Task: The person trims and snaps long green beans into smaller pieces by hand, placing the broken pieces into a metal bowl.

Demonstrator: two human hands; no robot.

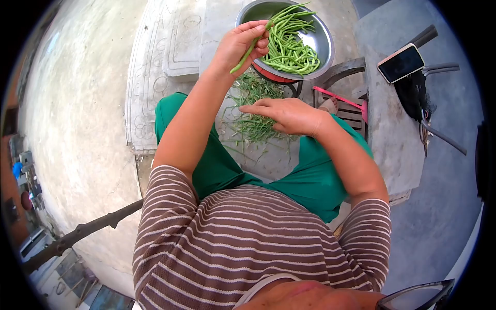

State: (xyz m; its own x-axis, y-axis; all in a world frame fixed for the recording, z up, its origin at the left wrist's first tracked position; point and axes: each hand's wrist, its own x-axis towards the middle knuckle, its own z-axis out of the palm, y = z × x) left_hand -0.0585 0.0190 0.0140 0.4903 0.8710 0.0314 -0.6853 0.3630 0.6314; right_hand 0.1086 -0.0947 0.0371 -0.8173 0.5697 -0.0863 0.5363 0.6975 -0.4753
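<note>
At bowl rim, left hand pinching bean, right hand loosely open, apparently empty, over green scraps, clear of rim

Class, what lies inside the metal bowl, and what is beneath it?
Inside the metal bowl is a heap of green beans, hiding much of its bottom. Beneath, part of something red shows; the bowl covers the rest.
</note>
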